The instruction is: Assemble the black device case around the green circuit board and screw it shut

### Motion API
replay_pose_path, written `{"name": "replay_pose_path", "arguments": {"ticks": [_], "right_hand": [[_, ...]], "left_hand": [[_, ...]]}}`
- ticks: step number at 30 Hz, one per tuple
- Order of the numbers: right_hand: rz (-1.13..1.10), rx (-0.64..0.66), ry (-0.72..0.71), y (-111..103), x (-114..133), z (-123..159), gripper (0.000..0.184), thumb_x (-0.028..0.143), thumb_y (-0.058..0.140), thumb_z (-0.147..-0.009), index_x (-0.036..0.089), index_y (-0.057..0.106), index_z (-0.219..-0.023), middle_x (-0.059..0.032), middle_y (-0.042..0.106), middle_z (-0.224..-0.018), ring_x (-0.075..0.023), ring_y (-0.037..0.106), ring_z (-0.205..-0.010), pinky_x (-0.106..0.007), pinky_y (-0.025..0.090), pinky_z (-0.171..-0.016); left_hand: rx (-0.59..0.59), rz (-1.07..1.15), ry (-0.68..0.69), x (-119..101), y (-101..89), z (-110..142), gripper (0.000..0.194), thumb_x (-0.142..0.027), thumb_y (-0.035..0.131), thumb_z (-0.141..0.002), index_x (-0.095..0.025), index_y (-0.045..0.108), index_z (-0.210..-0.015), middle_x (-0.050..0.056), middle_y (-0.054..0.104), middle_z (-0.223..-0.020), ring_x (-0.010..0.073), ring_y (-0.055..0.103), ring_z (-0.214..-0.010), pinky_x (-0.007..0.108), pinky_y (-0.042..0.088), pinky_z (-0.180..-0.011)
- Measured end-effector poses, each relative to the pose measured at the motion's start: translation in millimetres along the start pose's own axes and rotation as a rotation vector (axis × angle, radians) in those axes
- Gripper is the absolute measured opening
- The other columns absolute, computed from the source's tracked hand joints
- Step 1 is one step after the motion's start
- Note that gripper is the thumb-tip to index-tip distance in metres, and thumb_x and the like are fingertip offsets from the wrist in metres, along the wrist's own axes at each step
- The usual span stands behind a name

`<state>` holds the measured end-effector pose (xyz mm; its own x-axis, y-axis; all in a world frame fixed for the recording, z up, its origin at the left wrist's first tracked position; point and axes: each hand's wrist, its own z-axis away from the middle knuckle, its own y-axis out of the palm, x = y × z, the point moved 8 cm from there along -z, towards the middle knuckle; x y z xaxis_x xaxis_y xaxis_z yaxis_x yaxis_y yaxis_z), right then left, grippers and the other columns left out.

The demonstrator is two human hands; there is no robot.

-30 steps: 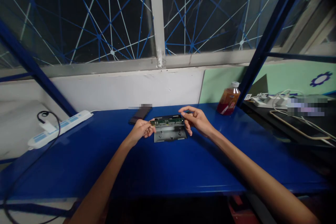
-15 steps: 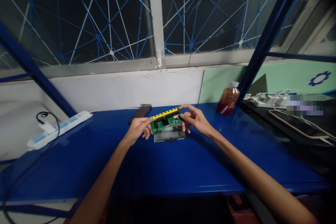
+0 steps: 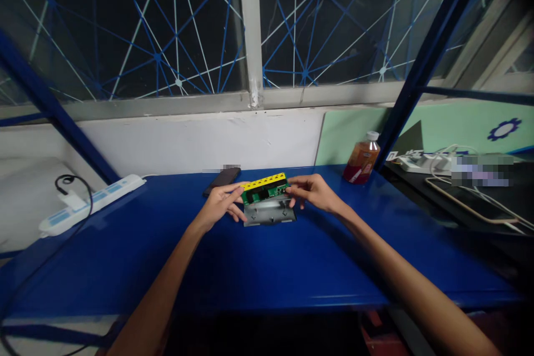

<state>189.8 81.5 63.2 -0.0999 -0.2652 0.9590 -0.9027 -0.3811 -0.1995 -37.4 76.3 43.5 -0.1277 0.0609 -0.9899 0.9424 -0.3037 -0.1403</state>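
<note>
A green circuit board with a yellow strip along its far edge is held up between my two hands. My left hand pinches its left end, with the lower fingers loosely spread. At the right end, the thumb and fingers of my right hand close on the board. Just beneath it, a grey plastic cover lies on the blue table, its inner side with small posts facing up. The board partly hides the cover's far part.
A dark phone-like slab lies behind my left hand. The white power strip with a black cable is at the left. A drink bottle stands at the back right, near a phone and white cables on a black surface.
The board has tilted so that more of the yellow strip's face shows. My right index finger has come down from above onto the board's right end. The cover stays put.
</note>
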Motion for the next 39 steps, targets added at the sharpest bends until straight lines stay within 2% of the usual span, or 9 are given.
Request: {"name": "replay_pose_path", "arguments": {"ticks": [5,8,12,17,20,24,31,34,39], "right_hand": [[-0.009,-0.019,-0.004,-5,-7,-3,0.031,0.036,0.069,-0.078,0.013,0.071,-0.098,-0.0061,0.072,-0.071,-0.0202,0.070,-0.065,-0.033,0.055,-0.055],[-0.062,-0.043,-0.028,-4,-9,-4,0.027,0.035,0.071,-0.076,0.014,0.071,-0.093,-0.0055,0.072,-0.079,-0.0219,0.071,-0.072,-0.034,0.057,-0.058],[-0.168,-0.064,-0.017,-2,-6,-4,0.029,0.033,0.075,-0.071,0.015,0.069,-0.092,-0.0033,0.071,-0.073,-0.0202,0.069,-0.069,-0.033,0.057,-0.056],[-0.236,0.054,0.120,10,-2,0,0.042,0.027,0.082,-0.063,0.015,0.067,-0.100,-0.0017,0.070,-0.072,-0.0142,0.063,-0.058,-0.032,0.057,-0.058],[-0.126,0.043,0.108,10,-3,0,0.038,0.031,0.081,-0.065,0.016,0.068,-0.097,-0.0009,0.066,-0.069,-0.0122,0.059,-0.055,-0.030,0.056,-0.056],[0.014,0.023,0.083,8,-12,-2,0.039,0.035,0.082,-0.063,0.016,0.068,-0.094,-0.0014,0.061,-0.071,-0.0131,0.057,-0.058,-0.027,0.052,-0.049],[0.346,0.062,0.013,5,-9,-1,0.048,0.043,0.078,-0.066,0.018,0.067,-0.105,-0.0068,0.066,-0.092,-0.0184,0.060,-0.075,-0.029,0.051,-0.058],[0.525,0.061,-0.028,6,-7,-1,0.053,0.043,0.079,-0.064,0.018,0.066,-0.109,-0.0073,0.067,-0.103,-0.0200,0.061,-0.081,-0.032,0.050,-0.069],[0.823,0.098,-0.022,11,-16,0,0.066,0.050,0.078,-0.062,0.017,0.064,-0.117,-0.0111,0.067,-0.106,-0.0271,0.062,-0.092,-0.037,0.047,-0.077]], "left_hand": [[0.072,-0.020,-0.045,5,5.0,0,0.063,-0.049,0.058,-0.086,-0.011,0.050,-0.136,0.015,0.066,-0.091,0.0205,0.071,-0.057,0.024,0.052,-0.048],[0.068,-0.027,0.005,2,3.3,-1,0.059,-0.045,0.061,-0.084,-0.010,0.055,-0.131,0.012,0.064,-0.084,0.0167,0.066,-0.060,0.022,0.050,-0.046],[0.079,-0.002,0.022,-2,3.4,-1,0.053,-0.039,0.064,-0.082,-0.006,0.061,-0.124,0.007,0.059,-0.069,0.0149,0.055,-0.064,0.022,0.049,-0.047],[0.050,-0.061,0.060,-9,2.6,1,0.048,-0.035,0.066,-0.080,-0.008,0.065,-0.120,0.004,0.057,-0.067,0.0121,0.049,-0.060,0.022,0.044,-0.048],[0.050,-0.166,0.079,-12,4.1,1,0.049,-0.034,0.066,-0.079,-0.012,0.064,-0.123,0.005,0.062,-0.073,0.0087,0.046,-0.054,0.021,0.040,-0.048],[0.069,-0.243,0.103,-14,8.6,2,0.062,-0.033,0.070,-0.074,-0.016,0.056,-0.132,0.010,0.065,-0.104,0.0092,0.050,-0.062,0.021,0.041,-0.053],[0.111,-0.394,0.098,-5,10.1,0,0.073,-0.038,0.074,-0.068,-0.013,0.054,-0.133,0.008,0.064,-0.092,0.0090,0.045,-0.059,0.024,0.037,-0.054],[0.122,-0.555,0.170,-5,11.7,-1,0.073,-0.042,0.075,-0.067,-0.015,0.055,-0.132,0.007,0.064,-0.093,0.0127,0.049,-0.067,0.027,0.041,-0.060],[0.117,-0.869,0.328,-10,24.6,4,0.067,-0.043,0.072,-0.070,-0.027,0.054,-0.133,0.008,0.060,-0.118,0.0261,0.053,-0.104,0.042,0.041,-0.091]]}}
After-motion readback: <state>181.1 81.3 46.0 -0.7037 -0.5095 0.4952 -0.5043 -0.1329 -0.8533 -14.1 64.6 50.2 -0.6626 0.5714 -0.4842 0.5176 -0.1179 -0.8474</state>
